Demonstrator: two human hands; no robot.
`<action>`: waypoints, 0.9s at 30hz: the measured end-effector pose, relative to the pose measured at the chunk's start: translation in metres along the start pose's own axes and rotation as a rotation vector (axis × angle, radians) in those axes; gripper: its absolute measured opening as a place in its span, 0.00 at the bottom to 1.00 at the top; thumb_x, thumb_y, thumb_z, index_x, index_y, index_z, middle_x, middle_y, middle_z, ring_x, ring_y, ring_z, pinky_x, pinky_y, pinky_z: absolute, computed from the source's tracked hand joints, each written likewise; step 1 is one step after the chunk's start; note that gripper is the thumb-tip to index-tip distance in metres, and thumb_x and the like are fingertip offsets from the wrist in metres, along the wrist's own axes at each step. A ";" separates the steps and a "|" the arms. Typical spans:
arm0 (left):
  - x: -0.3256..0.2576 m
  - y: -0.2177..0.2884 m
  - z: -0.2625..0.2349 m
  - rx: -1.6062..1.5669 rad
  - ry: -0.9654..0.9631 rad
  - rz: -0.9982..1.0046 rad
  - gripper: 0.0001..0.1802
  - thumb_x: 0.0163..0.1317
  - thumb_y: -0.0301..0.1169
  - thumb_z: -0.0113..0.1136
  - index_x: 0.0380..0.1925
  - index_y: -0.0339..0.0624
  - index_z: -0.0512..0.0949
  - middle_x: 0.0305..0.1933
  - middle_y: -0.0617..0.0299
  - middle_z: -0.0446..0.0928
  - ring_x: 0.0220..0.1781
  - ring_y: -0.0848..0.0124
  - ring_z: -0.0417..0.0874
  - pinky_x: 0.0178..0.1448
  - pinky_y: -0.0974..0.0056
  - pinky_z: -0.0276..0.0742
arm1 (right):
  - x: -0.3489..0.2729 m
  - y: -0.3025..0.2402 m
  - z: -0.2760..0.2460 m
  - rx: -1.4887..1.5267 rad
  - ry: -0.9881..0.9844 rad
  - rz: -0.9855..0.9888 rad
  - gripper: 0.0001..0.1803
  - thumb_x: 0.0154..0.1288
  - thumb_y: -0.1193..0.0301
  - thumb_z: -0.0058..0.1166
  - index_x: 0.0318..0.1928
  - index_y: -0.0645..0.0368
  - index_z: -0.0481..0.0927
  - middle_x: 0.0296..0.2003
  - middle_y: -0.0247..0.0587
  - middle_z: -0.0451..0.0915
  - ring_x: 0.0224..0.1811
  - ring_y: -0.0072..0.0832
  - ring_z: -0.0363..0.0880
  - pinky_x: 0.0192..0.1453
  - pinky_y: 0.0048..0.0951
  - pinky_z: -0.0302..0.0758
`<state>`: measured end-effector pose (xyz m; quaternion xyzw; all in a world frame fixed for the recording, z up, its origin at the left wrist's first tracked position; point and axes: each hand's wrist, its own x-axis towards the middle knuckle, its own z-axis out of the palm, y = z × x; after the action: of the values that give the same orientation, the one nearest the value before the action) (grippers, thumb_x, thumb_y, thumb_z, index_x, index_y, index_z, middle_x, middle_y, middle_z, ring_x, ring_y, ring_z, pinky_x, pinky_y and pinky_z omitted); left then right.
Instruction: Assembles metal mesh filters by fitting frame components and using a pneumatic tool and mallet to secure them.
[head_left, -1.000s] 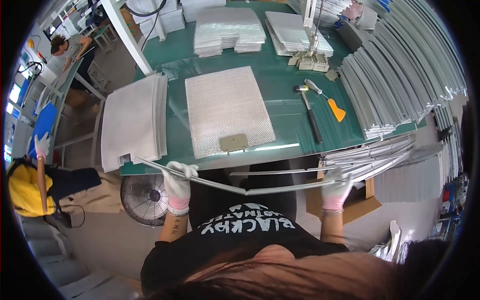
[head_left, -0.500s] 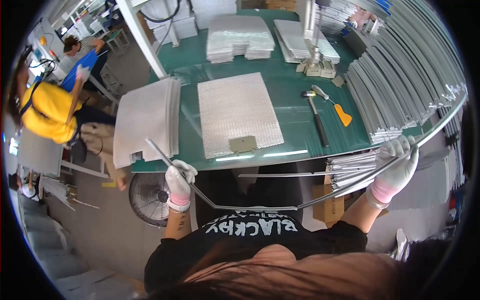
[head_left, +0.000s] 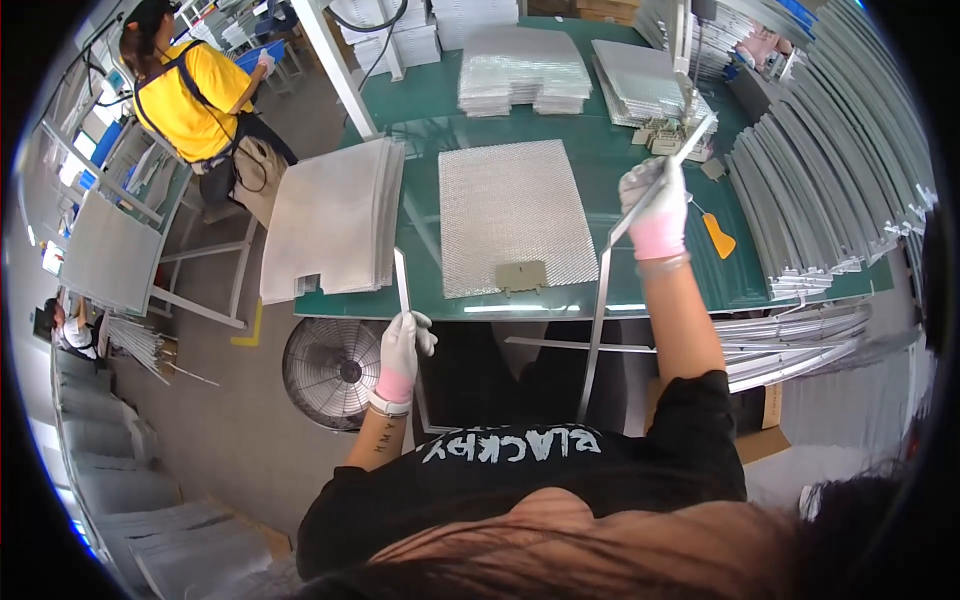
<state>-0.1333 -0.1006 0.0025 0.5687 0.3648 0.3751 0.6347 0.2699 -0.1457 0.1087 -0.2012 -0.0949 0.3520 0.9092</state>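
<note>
The left hand (head_left: 402, 350) is closed around one end section of a bent metal strip (head_left: 597, 335). The right hand (head_left: 656, 205) grips the opposite section, with the strip's tip projecting beyond the fingers. The strip loops below and between both hands. Between them, farther forward, lies a mesh sheet (head_left: 515, 205). An orange scraper (head_left: 718, 237) lies right of the right hand.

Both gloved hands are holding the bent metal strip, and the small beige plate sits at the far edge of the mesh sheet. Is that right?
Not quite: the head view shows the small beige plate at the near edge of the mesh sheet. The left hand and right hand do hold the bent metal strip.
</note>
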 end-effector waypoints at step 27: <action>0.001 -0.066 0.157 -0.926 -0.418 -0.500 0.25 0.77 0.44 0.40 0.64 0.38 0.63 0.62 0.52 0.70 0.63 0.60 0.73 0.70 0.55 0.67 | -0.186 -0.060 0.149 -1.683 -1.219 -0.994 0.17 0.37 0.76 0.61 0.35 0.63 0.81 0.34 0.41 0.81 0.31 0.35 0.81 0.31 0.33 0.75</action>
<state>0.0109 -0.1753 -0.0495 0.1896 0.1525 0.2135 0.9462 0.1225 -0.2672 0.2635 -0.4812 -0.7924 -0.1813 0.3282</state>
